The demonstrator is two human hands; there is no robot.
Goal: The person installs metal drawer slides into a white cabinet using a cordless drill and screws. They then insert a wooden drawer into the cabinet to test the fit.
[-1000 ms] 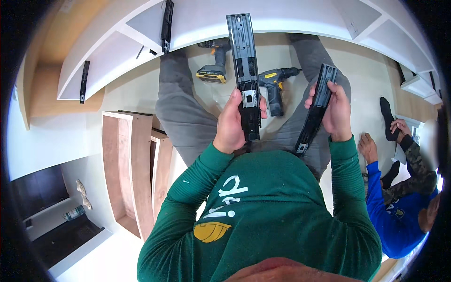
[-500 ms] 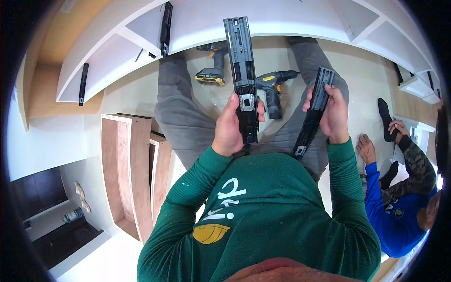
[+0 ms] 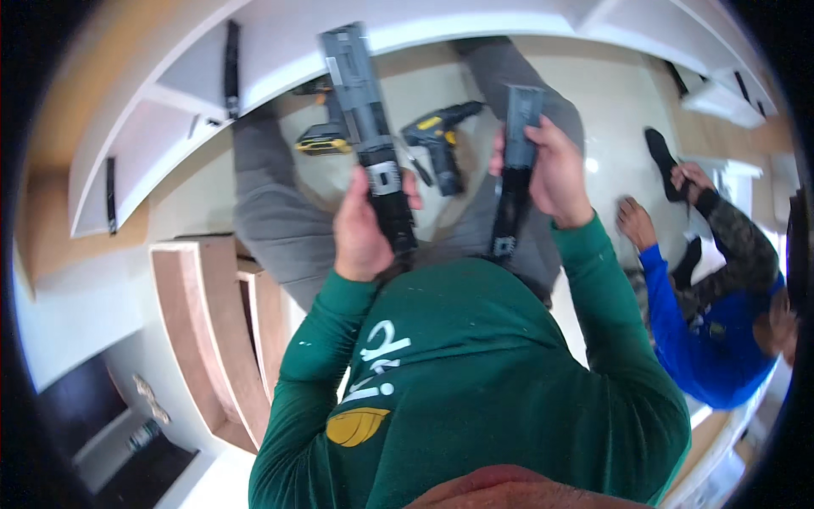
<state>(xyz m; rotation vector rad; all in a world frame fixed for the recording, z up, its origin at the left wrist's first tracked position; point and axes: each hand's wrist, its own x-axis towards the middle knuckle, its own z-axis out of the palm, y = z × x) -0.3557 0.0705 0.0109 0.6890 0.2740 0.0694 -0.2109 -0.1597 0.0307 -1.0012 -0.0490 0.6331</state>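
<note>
Head view: the left hand (image 3: 363,233) is wrapped tight around a long dark rail (image 3: 369,127), near its lower end, and the rail sticks up and away over the lap. The right hand (image 3: 555,174) grips a second rail (image 3: 513,170), about at its middle, held more upright just beside the first. The two rails are near each other but not touching. Below them on the floor, between the grey legs (image 3: 271,220), lie two drills (image 3: 441,148). A white cabinet (image 3: 280,51) stands in front. A second person in a blue sleeve (image 3: 678,322) sits to the right. The long rail is held low down, so I think it could tip, slip and drop onto the drills.
</note>
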